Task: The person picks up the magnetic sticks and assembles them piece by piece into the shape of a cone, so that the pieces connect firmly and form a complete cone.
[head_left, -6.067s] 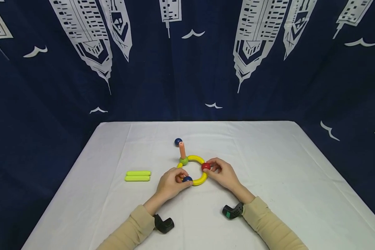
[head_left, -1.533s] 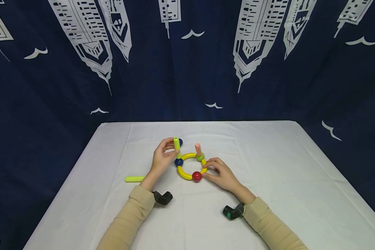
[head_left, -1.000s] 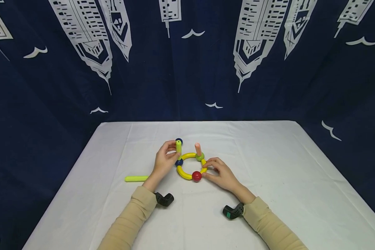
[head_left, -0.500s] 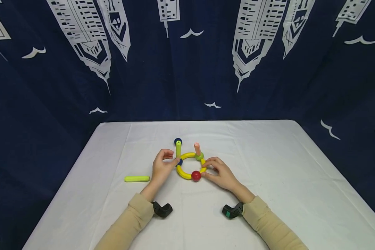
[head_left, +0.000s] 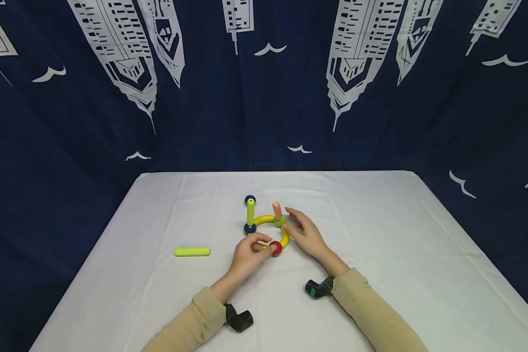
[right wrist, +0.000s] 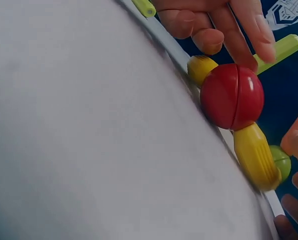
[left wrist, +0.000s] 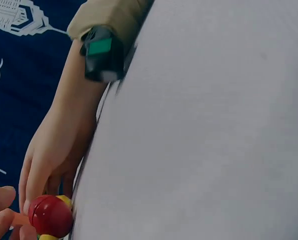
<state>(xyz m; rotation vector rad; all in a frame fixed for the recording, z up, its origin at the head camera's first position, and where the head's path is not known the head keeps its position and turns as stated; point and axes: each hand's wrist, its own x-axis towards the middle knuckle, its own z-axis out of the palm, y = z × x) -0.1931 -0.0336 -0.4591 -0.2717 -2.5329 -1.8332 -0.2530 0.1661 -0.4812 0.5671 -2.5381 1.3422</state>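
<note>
A ring of yellow curved sticks (head_left: 264,219) lies mid-table, joined by a red ball (head_left: 276,250), a green ball (head_left: 279,222) and a blue ball (head_left: 249,229). An orange-pink stick (head_left: 276,210) stands on the green ball, and a light green stick (head_left: 251,213) stands on the blue one. My left hand (head_left: 247,256) is at the ring's front, thumb and fingers extended right at the red ball, which shows large in the right wrist view (right wrist: 228,97). My right hand (head_left: 310,238) has its fingers spread beside the green ball and the orange-pink stick.
A second light green stick (head_left: 192,252) lies flat on the white table (head_left: 378,220), left of the ring. Another blue ball (head_left: 249,198) rests behind the standing light green stick. A dark blue curtain (head_left: 264,107) hangs beyond the table's far edge.
My left hand put a light green stick upright on the blue ball, released it and moved forward to the red ball. My right hand's fingers left the ring and spread. Earlier, the ring was turned.
</note>
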